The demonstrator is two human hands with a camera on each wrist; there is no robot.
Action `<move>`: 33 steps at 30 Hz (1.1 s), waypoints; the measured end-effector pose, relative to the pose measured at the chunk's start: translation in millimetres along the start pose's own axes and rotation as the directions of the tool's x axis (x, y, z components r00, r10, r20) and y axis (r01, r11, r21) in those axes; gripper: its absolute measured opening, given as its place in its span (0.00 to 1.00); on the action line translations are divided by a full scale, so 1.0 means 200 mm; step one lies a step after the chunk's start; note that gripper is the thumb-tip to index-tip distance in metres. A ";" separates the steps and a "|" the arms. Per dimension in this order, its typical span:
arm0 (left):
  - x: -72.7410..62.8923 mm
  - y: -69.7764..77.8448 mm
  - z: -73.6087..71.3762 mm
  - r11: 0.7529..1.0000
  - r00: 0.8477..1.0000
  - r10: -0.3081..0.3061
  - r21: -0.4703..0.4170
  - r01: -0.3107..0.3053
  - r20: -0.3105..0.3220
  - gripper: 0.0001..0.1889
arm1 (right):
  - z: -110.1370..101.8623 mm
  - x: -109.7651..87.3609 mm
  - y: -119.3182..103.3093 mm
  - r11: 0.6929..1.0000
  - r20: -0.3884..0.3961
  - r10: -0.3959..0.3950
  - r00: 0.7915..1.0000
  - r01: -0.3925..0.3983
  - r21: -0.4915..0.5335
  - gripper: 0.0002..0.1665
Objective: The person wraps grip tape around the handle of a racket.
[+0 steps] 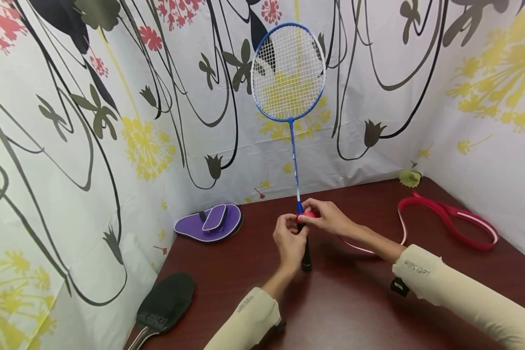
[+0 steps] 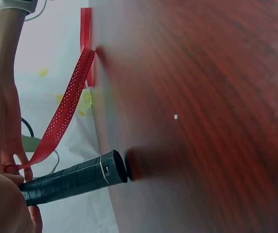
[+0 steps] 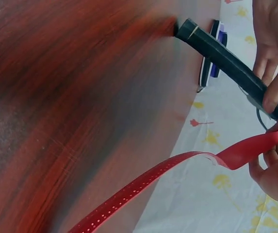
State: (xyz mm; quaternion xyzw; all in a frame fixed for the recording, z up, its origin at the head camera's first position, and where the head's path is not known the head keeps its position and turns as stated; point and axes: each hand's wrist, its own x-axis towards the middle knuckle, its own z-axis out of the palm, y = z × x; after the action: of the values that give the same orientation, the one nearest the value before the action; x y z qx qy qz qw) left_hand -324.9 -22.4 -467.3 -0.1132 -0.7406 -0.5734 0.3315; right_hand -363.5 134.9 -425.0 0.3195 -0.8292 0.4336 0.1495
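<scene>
A badminton racket [image 1: 295,160] with a blue and white frame stands upright, head up, its black handle [image 2: 71,182] pointing down to the table. My left hand [image 1: 290,245] grips the upper part of that handle between thumb and fingers. Just above it, at the handle's top, my right hand [image 1: 332,218] pinches the end of a red overgrip tape [image 3: 172,161]. Part of the tape is against the handle there. From the right fingers the perforated strip [image 2: 70,104] trails away and loops over the table at the right. Fingers partly hide the wrapped spot.
On the reddish-brown table [image 1: 345,311], a purple paddle case [image 1: 190,228] lies at the back left. A black table tennis paddle [image 1: 168,299] is at the front left. A yellow-green shuttlecock [image 1: 410,179] sits in the back right corner. Patterned curtain [image 1: 192,97] surrounds the table's back and sides.
</scene>
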 end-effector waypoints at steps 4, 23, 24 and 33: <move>0.01 0.00 -0.02 0.996 0.998 -0.059 -0.070 0.061 0.034 0.19 | -0.01 0.00 0.01 1.000 0.034 -0.006 0.999 0.006 -0.009 0.13; 0.04 -0.06 -0.12 0.876 0.946 -0.194 -0.389 0.286 0.260 0.19 | -0.04 0.06 0.05 0.997 0.214 0.044 0.976 -0.056 0.050 0.19; 0.04 -0.07 -0.12 0.869 0.943 -0.199 -0.397 0.296 0.267 0.19 | -0.04 0.06 0.05 0.997 0.231 0.044 0.972 -0.057 0.049 0.19; 0.05 -0.08 -0.14 0.868 0.929 -0.191 -0.388 0.311 0.317 0.19 | -0.03 0.08 0.07 0.997 0.192 0.060 0.980 -0.068 0.032 0.09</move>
State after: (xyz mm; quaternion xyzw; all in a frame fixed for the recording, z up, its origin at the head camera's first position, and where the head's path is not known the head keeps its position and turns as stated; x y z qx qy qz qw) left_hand -330.3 -55.4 -470.3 -0.1623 -0.6414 -0.7408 0.1165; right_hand -384.0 140.2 -421.5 0.3357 -0.8410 0.4215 0.0491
